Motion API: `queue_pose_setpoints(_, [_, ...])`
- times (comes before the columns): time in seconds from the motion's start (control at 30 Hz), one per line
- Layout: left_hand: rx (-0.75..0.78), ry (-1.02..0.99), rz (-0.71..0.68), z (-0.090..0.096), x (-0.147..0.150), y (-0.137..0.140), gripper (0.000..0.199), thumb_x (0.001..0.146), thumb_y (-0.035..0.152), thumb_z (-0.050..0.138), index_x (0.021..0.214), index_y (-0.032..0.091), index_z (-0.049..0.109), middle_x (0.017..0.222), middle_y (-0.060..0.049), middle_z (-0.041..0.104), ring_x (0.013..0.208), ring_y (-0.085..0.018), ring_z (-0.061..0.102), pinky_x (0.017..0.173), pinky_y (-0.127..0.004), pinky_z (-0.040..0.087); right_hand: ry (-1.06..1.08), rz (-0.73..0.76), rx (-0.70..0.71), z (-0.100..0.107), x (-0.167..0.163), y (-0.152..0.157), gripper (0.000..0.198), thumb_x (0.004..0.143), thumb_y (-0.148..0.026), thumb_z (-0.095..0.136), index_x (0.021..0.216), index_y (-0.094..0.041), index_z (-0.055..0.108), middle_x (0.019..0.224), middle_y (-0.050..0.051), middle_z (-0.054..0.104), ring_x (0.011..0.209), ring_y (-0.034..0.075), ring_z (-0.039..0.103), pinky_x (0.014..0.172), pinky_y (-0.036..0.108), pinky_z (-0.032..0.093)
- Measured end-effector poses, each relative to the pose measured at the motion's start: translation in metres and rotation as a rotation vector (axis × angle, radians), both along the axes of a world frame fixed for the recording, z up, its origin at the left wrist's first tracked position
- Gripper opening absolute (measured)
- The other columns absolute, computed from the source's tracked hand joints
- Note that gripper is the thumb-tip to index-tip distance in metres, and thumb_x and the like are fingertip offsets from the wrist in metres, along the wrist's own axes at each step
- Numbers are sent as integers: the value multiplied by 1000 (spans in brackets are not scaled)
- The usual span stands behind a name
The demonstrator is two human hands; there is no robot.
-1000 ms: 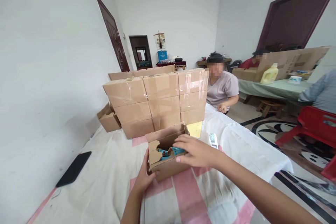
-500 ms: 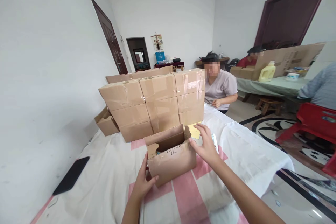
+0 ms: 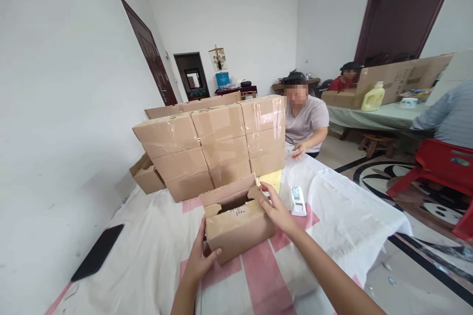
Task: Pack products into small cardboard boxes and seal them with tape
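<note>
The box [image 3: 240, 236] stood on the near middle of the cloth [image 3: 332, 206], below the stack [image 3: 225, 145], its top partly uncovered. Only a dark slot showed between the flaps, so its contents could not be made out. The near flap leaned inward over that slot, and the far flap stood up behind it.

The left hand [image 3: 201, 255] held the box's left end, thumb on the near face; its fingers were partly hidden beyond the corner. The right hand [image 3: 275, 209] was at the upper right end, fingers half curled and touching the end flap; whether they pinched it, I cannot tell. Both forearms were cut off by the bottom edge.

The yellow sheet [image 3: 271, 181] was partly covered by the box and right hand. The white device [image 3: 297, 201] lay just right of that hand, its markings too small to read.

The stack closed off the far side and hid most of a long board [image 3: 192, 104]. Bare cloth ran rightward past the device to the table's edge, and leftward to the black slab [image 3: 98, 252] near the wall [image 3: 55, 133].
</note>
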State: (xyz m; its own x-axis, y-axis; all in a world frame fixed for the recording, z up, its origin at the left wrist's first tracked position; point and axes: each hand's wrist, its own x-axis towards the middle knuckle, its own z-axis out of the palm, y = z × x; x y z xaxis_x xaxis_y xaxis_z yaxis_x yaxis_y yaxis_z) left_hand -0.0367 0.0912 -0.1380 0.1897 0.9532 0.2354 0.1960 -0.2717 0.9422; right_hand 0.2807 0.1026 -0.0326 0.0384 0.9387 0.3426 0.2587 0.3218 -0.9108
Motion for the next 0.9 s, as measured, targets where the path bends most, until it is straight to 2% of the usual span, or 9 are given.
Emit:
queue_pose_setpoints(0.07, [12,8,-5,2,2,-1,109,83,60,71,164,29,4,171,-14,13,153,-41,25,119,-54,38,86,10,-17,-9,-5,5,60,92,-32,49,151,-30,38,156,7,44,148,24,38,124,51,29])
queue_pose_setpoints(0.13, [100,23,31,11,6,-2,105,84,63,68,164,29,9,171,-14,15,155,-40,20,122,-56,31,151,43,-16,-16,-7,7,62,91,-29,49,152,-33,37,162,3,39,152,21,32,127,49,24])
queue_pose_setpoints(0.27, [396,61,131,52,21,-3,98,85,70,61,163,30,17,171,-10,17,157,-37,14,127,-54,18,198,68,-3,-21,-8,8,59,92,-30,50,150,-33,43,162,0,39,154,21,31,129,47,21])
queue_pose_setpoints(0.4, [421,133,177,102,33,-3,92,90,56,64,163,33,12,171,-8,18,155,-35,20,124,-53,23,215,66,1,-21,-8,8,57,93,-32,50,149,-33,44,162,1,40,153,20,31,128,47,23])
queue_pose_setpoints(0.5, [433,311,294,125,38,-6,74,92,45,64,158,31,32,161,-9,40,147,-34,37,119,-53,31,234,42,25,-24,-11,7,56,94,-40,53,149,-32,45,161,3,42,152,22,35,128,48,26])
queue_pose_setpoints(0.57, [487,494,302,131,41,-10,58,92,43,63,148,32,50,145,-8,58,133,-34,52,114,-54,33,258,13,31,-28,-12,7,57,95,-48,54,148,-31,47,159,5,45,150,25,38,127,49,27])
queue_pose_setpoints(0.67, [545,706,232,129,50,-18,47,93,42,60,140,34,60,123,-6,72,110,-32,63,108,-52,36,286,-18,37,-35,-14,6,58,94,-55,55,146,-30,50,157,6,48,149,27,40,125,51,31])
queue_pose_setpoints(0.77, [570,767,272,123,59,-23,44,92,44,61,134,33,65,115,-6,74,103,-32,63,100,-50,41,290,-30,57,-40,-13,6,58,94,-56,56,145,-29,52,155,7,50,148,27,41,124,50,34])
queue_pose_setpoints(0.9, [573,775,289,113,61,-19,39,91,48,62,125,32,72,130,-6,70,116,-36,58,98,-49,41,324,-10,66,-39,-15,5,55,94,-54,56,143,-28,54,155,7,50,147,27,42,124,49,34])
